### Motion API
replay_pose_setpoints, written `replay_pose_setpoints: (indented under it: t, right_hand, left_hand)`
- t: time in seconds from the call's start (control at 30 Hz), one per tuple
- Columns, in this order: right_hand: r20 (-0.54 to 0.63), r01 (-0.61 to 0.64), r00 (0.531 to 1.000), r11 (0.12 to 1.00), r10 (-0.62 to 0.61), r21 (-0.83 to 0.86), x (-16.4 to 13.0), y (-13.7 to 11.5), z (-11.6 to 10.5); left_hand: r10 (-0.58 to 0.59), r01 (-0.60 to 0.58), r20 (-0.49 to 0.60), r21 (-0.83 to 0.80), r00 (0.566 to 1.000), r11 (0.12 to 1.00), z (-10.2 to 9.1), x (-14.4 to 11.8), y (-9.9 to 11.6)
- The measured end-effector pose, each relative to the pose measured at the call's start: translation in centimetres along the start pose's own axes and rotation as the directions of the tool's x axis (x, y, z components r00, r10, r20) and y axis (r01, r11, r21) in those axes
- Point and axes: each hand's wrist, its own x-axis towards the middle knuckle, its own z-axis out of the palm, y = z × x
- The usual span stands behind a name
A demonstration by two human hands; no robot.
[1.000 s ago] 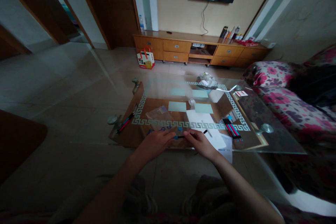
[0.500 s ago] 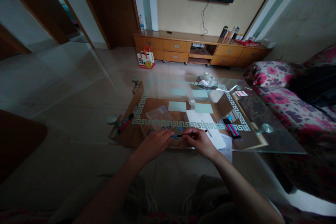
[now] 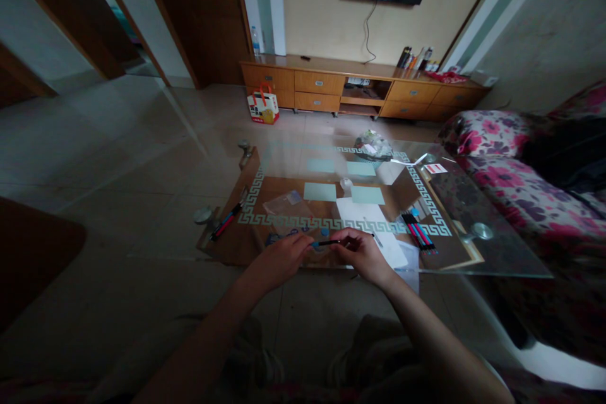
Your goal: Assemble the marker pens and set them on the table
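Observation:
Both my hands meet over the near edge of a glass coffee table (image 3: 492,259). My left hand (image 3: 280,259) pinches the blue end of a thin black pen (image 3: 326,243), and my right hand (image 3: 363,254) grips the pen's other end. The pen lies level between them, just above the glass. White paper sheets (image 3: 374,227) lie right behind my right hand. A clear plastic bag (image 3: 288,205) rests beyond my left hand.
A bundle of coloured pens (image 3: 417,231) lies at the right, two more pens (image 3: 226,222) at the table's left edge. Pale green cards (image 3: 320,192) sit mid-table, a crumpled bag (image 3: 373,144) at the far side. A floral sofa (image 3: 521,170) stands on the right, a wooden cabinet (image 3: 360,88) behind.
Both hands have lifted the pen slightly and drawn it a little farther from me; the pen now shows longer between my fingers. Nothing else on the table moved.

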Motion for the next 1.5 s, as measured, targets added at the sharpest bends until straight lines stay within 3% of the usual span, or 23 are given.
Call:
replay_pose_setpoints:
  t: [0.43, 0.63, 0.83, 1.1, 1.23, 1.5]
  right_hand:
    - [-0.021, 0.016, 1.000, 1.000, -0.016, -0.006, -0.1, -0.7, 0.0]
    - [-0.054, 0.036, 0.998, 0.999, -0.035, 0.016, 0.0, -0.8, -0.2]
    - [-0.069, 0.003, 0.998, 0.996, 0.004, 0.094, 0.2, -1.0, -0.3]
    - [-0.191, -0.084, 0.974, 0.973, 0.126, 0.215, 0.3, -1.7, -0.8]
    - [-0.200, -0.111, 0.964, 0.949, 0.174, 0.294, 0.3, -1.6, -0.9]
    - [-0.209, -0.118, 0.960, 0.947, 0.185, 0.298, 0.3, -1.5, -1.3]
  left_hand:
    - [0.083, -0.079, -0.047, 0.084, 0.995, 0.993, 0.1, 0.1, -0.3]
    - [0.069, -0.066, -0.053, 0.047, 0.996, 0.997, 0.1, 0.0, -0.4]
    - [0.087, -0.087, -0.008, 0.044, 0.996, 0.995, -0.2, -0.1, -0.7]
    - [0.085, -0.082, -0.071, 0.035, 0.994, 0.996, -0.4, -0.2, -0.3]
    - [0.083, -0.080, -0.089, 0.034, 0.993, 0.996, -0.3, -0.1, -0.3]
    - [0.091, -0.088, -0.092, 0.037, 0.992, 0.995, -0.4, -0.1, -0.3]
